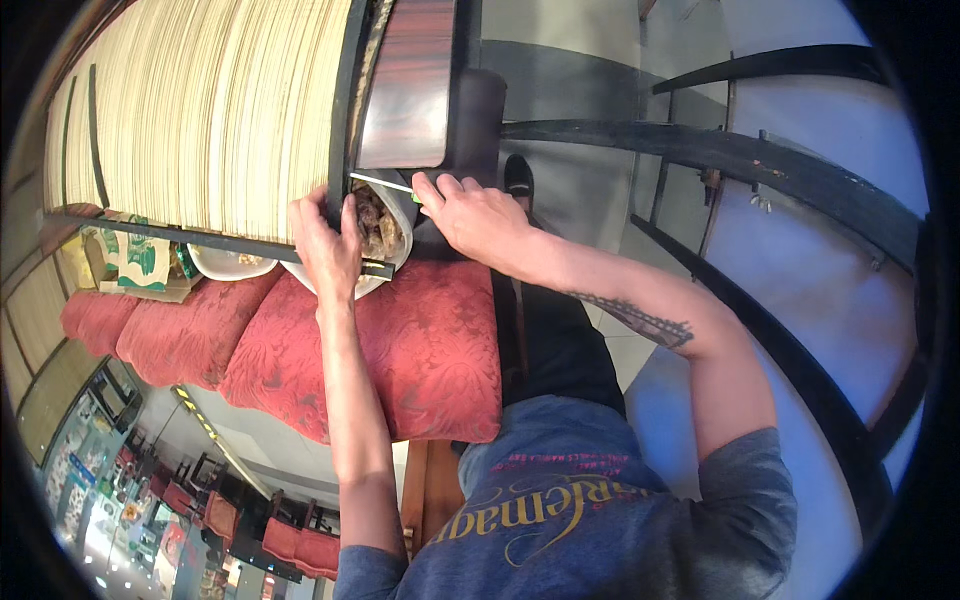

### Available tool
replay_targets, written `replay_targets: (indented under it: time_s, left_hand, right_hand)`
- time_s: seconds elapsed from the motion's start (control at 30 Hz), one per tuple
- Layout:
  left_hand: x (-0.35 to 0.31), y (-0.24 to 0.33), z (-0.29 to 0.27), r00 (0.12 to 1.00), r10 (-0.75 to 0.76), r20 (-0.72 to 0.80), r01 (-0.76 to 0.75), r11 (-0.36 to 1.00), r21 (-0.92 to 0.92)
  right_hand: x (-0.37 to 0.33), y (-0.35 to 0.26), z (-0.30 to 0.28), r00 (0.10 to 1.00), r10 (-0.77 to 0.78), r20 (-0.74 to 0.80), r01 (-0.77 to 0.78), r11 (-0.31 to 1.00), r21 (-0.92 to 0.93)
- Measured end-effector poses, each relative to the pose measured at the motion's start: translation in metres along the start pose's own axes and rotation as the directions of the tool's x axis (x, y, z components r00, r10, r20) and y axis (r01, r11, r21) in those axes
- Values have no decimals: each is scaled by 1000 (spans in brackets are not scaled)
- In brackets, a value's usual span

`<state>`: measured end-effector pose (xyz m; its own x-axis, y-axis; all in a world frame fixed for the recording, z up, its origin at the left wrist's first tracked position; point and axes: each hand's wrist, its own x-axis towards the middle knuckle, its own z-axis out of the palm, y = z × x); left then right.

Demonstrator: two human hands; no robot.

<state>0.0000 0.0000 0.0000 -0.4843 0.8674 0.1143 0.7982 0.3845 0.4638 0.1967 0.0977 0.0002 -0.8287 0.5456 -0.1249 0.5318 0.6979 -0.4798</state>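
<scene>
A wide panel of cream slats (210,120) has a black frame strip (345,110) along its right side. My left hand (328,245) pinches the lower part of that strip between fingers and thumb. From the right, my right hand (480,222) is closed round the green handle of a thin tool, its pale straight shaft (380,182) pointing left to the strip near my left fingertips. Whether the tool is a knife or a screwdriver, I cannot tell. Just below the shaft, a white tub (402,245) holds brown, lumpy pieces (378,225); my left hand partly covers it.
Red patterned seat cushions (400,350) lie under the tub. Farther left are a white bowl (225,265) and a cardboard box (165,293) with green and white packs. A glossy dark wood top (408,110) stands beside the strip. Black curved rails (720,145) cross the right side.
</scene>
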Motion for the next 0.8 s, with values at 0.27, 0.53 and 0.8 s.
replay_targets:
  time_s: [0.27, 0.53, 0.8]
  left_hand:
    - [6, 9, -1, 993, -106, -44, 105, 994, -11]
    - [12, -2, -3, 990, -135, -28, 133, 988, -75]
    - [3, -3, -6, 998, -53, -46, 50, 997, -55]
  right_hand:
    - [31, -21, -75, 974, -47, 220, 63, 996, -64]
    - [108, -94, -123, 767, -63, 639, 320, 900, -295]
    - [33, 14, -47, 873, 19, 487, -284, 833, 476]
